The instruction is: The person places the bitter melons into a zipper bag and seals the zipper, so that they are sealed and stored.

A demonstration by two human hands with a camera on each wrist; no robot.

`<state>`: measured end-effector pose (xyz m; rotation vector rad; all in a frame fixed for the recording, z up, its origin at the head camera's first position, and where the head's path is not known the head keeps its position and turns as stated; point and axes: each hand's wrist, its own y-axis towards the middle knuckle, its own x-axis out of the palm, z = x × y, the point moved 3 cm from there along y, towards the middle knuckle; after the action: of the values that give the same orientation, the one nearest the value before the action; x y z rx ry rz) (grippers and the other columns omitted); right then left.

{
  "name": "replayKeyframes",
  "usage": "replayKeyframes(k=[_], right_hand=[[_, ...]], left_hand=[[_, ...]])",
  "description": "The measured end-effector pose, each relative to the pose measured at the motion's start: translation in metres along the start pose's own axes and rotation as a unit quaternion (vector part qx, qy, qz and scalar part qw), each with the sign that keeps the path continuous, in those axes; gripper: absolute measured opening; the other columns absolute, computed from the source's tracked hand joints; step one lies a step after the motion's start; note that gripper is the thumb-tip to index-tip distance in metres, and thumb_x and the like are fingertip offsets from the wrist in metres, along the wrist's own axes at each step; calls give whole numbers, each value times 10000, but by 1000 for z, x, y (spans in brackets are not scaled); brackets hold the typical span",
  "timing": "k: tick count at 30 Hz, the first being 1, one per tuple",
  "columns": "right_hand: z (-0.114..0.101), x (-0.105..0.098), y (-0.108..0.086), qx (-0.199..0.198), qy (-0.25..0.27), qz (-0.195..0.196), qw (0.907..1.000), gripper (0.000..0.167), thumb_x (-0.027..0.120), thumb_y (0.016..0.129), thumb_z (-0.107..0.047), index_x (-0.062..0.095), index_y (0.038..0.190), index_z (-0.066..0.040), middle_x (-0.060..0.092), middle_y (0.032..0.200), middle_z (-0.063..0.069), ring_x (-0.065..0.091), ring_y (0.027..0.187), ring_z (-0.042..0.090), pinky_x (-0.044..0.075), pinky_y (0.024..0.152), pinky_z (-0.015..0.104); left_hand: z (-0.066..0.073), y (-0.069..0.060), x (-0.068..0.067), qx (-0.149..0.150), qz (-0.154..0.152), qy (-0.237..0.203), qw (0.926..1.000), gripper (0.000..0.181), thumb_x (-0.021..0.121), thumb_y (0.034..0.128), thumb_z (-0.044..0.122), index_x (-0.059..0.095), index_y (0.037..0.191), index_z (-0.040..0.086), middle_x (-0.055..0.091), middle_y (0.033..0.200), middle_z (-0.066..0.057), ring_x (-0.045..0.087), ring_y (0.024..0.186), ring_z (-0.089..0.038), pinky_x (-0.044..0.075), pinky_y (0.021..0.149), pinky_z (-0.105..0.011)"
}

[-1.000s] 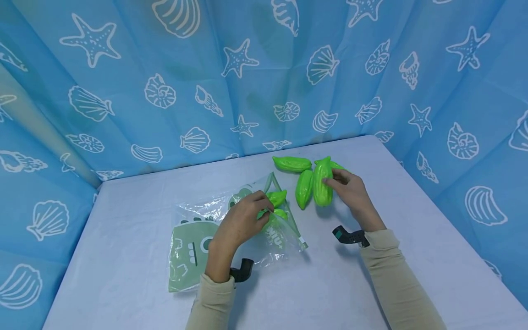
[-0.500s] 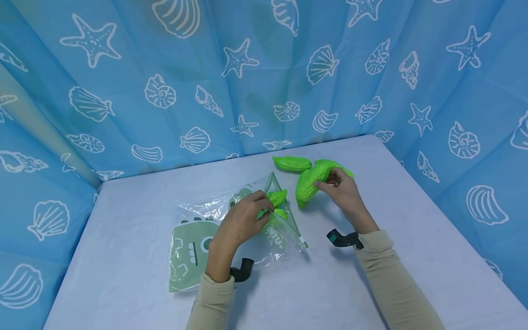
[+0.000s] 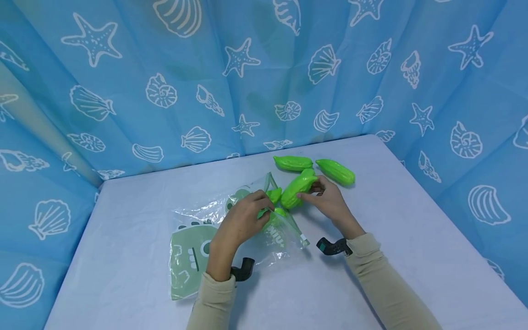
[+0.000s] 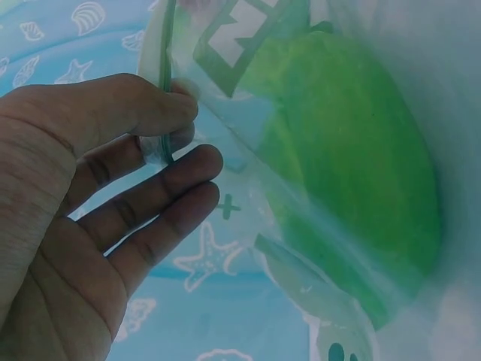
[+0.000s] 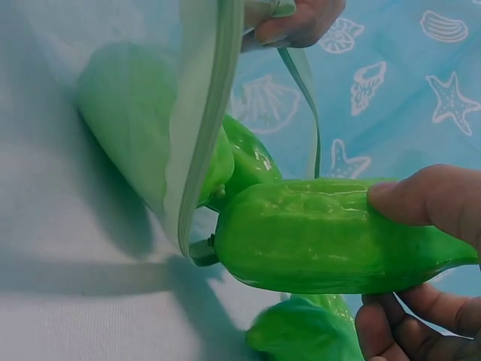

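Bright green glossy ridged gourd-shaped vegetable [image 3: 297, 191] at mouth of clear plastic zip bag with green cartoon print [image 3: 185, 266]
Right hand [image 3: 327, 198] grips vegetable near tapered tip, blunt end facing bag; left hand [image 3: 246, 214] pinches bag's green zip rim [image 5: 213, 113]; similar green vegetables [image 5: 252, 162] show at bag's mouth, loose green vegetables [image 3: 336, 172] lie beyond it; best bet: hold rim high, mouth wide, aim blunt end square at gap, don't snag rim
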<state>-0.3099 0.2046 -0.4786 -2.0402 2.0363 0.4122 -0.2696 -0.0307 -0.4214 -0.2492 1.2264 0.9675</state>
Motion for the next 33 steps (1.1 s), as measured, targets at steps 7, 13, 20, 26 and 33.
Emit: replayKeyframes(k=[7,13,20,26,33], right_hand=[[1,8,-3,-55,145,-151,9998,596,815,849,-306,552,1315,-45,592,1192,158,553,1075,293,471,856,400],[1,15,-5,-3,86,-303,9995,573,819,838,-355,574,1275,-77,604,1199,136,574,1079,285,490,843,401],[-1,21,-7,-57,130,-379,9992,569,820,838,-353,580,1267,-69,606,1173,136,574,1047,287,493,808,388],[-3,25,-10,-130,242,-460,9986,547,819,844,-337,583,1243,-46,616,1160,137,581,1041,282,487,794,375],[-6,33,-13,-170,222,-573,9980,507,818,845,-330,594,1204,-51,630,1113,113,600,1000,260,505,805,373]], left_hand=[[0,0,-1,140,111,-58,9998,125,718,892,18,759,989,86,624,997,-7,607,843,-163,529,730,-285],[1,-1,-3,106,118,-105,9998,115,721,901,36,758,999,84,628,1011,-9,612,852,-169,532,740,-282],[1,-1,-4,213,200,-117,9995,124,716,892,11,755,985,84,630,1008,-13,624,857,-187,534,742,-291],[1,-1,-4,212,231,-42,9995,110,728,895,35,755,986,92,629,1005,-8,612,846,-161,533,736,-283],[2,-1,-4,215,255,-52,9994,107,733,894,38,750,977,104,627,1002,-3,597,836,-141,530,725,-284]])
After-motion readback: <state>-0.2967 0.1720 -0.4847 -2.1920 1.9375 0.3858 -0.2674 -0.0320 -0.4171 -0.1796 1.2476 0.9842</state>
